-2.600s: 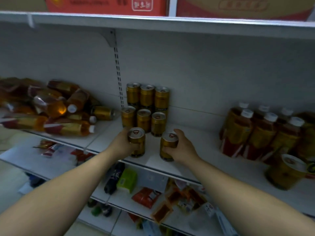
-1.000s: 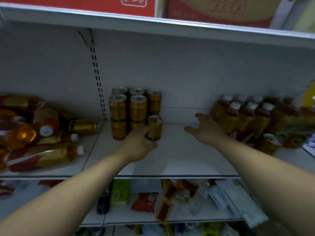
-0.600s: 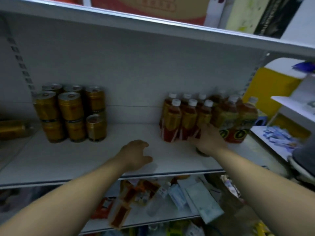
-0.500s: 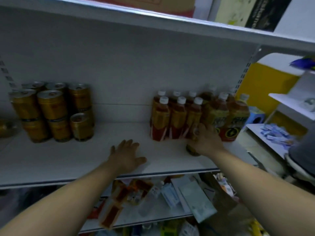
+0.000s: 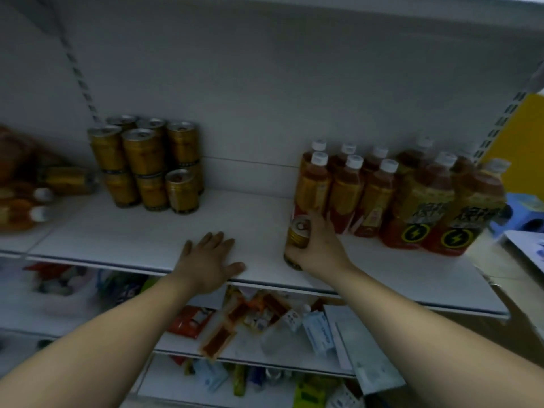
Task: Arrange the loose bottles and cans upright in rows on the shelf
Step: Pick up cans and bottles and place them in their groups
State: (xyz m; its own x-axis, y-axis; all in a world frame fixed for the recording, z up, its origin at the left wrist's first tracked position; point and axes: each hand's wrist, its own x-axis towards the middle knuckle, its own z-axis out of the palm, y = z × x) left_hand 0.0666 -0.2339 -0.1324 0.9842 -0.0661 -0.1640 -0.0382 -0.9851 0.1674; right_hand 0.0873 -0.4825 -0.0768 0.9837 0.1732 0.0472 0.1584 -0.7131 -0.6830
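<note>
My right hand [image 5: 322, 247] grips a gold can [image 5: 298, 238] near the front edge of the white shelf [image 5: 132, 231], just in front of a row of upright tea bottles [image 5: 344, 187]. My left hand [image 5: 210, 256] rests flat, fingers spread, on the shelf's front edge and holds nothing. A block of stacked gold cans [image 5: 147, 163] stands upright at the back left. Loose bottles [image 5: 23, 198] and a can [image 5: 66, 179] lie on their sides at the far left.
Larger bottles with lightning-bolt labels [image 5: 441, 207] stand at the right end. The shelf below holds scattered packets [image 5: 235, 316] and cartons. A perforated upright [image 5: 79, 75] runs up the back panel. A yellow wall [image 5: 518, 134] and a blue object [image 5: 527, 213] lie beyond the right end.
My right hand has taken hold of the gold can by the tea bottles and drawn it leftward to the shelf front. My left hand stays flat on the shelf. The view swung back left.
</note>
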